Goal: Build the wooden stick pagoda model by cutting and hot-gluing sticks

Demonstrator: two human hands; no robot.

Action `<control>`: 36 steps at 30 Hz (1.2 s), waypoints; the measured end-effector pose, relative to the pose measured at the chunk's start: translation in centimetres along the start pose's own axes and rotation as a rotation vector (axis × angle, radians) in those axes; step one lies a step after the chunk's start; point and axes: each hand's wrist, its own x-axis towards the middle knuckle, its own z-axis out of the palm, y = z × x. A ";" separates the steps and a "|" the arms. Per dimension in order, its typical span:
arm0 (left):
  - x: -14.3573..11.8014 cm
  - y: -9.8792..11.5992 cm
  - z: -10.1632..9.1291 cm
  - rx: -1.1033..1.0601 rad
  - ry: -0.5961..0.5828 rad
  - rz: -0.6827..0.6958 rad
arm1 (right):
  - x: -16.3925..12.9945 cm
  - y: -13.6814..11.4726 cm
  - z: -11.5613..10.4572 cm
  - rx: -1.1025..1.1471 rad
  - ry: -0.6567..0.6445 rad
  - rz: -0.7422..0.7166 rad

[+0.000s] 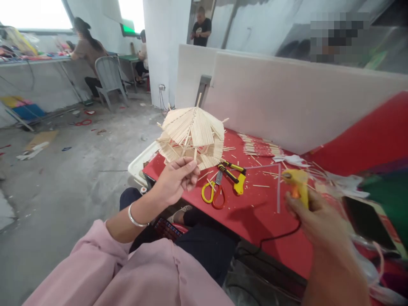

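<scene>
The left hand (177, 178) holds a stick-built roof model (193, 136) from below, its grip closed on a thin stick at the underside. The model is raised clear of the red counter (255, 212), over its near-left edge, tilted slightly. The right hand (318, 221) has its grip closed around a yellow hot glue gun (298, 182); the nozzle points left and the black cord (274, 238) trails down over the counter edge. Yellow-handled scissors (214, 192) and a yellow utility knife (236, 175) lie on the counter between the two hands, among loose sticks. A dark phone (366, 221) lies to the right. Other people sit at a far bench.
</scene>
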 end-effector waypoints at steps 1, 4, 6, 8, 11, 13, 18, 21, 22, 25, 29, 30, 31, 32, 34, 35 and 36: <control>0.3 0.7 0.3 -0.016 0.030 -0.021 | 0.4 -1.9 -0.1 0.142 0.058 -0.026; 1.3 2.1 1.0 -0.050 0.117 -0.099 | 1.8 -7.6 0.4 0.376 0.021 -0.166; 2.0 2.4 1.2 -0.059 0.165 -0.159 | 2.9 -11.1 1.2 0.229 0.148 -0.227; 2.6 2.4 1.3 -0.075 0.201 -0.190 | 4.0 -13.9 2.2 0.066 0.294 -0.291; 3.2 2.3 1.1 -0.108 0.237 -0.152 | 5.9 -17.0 3.7 -0.166 0.396 -0.444; 3.4 2.3 1.0 -0.103 0.236 -0.123 | 7.1 -18.3 4.6 -0.323 0.445 -0.540; 3.5 2.3 1.1 -0.056 0.204 -0.116 | 9.4 -20.1 6.0 -0.501 0.424 -0.671; 3.5 2.4 1.5 -0.050 0.225 -0.119 | 9.8 -20.5 6.3 -0.555 0.433 -0.685; 3.5 2.4 1.6 -0.050 0.230 -0.122 | 9.8 -20.6 6.4 -0.572 0.430 -0.685; 3.6 2.5 1.8 -0.041 0.244 -0.141 | 9.9 -20.8 6.5 -0.609 0.452 -0.668; 3.7 2.7 1.9 -0.026 0.271 -0.157 | 9.9 -21.1 6.7 -0.621 0.492 -0.677; 3.7 2.7 2.0 -0.025 0.275 -0.157 | 9.9 -21.1 6.7 -0.625 0.489 -0.686; 3.7 2.7 2.0 -0.026 0.277 -0.154 | 9.9 -21.2 6.7 -0.629 0.486 -0.696; 3.8 2.7 2.0 -0.027 0.277 -0.151 | 9.9 -21.2 6.7 -0.636 0.485 -0.707; 3.8 2.7 2.0 -0.028 0.276 -0.150 | 10.0 -21.2 6.7 -0.651 0.484 -0.730; 3.8 2.7 2.0 -0.029 0.275 -0.151 | 10.0 -21.2 6.7 -0.657 0.487 -0.743; 3.8 2.7 2.0 -0.030 0.274 -0.154 | 10.0 -21.2 6.7 -0.662 0.490 -0.757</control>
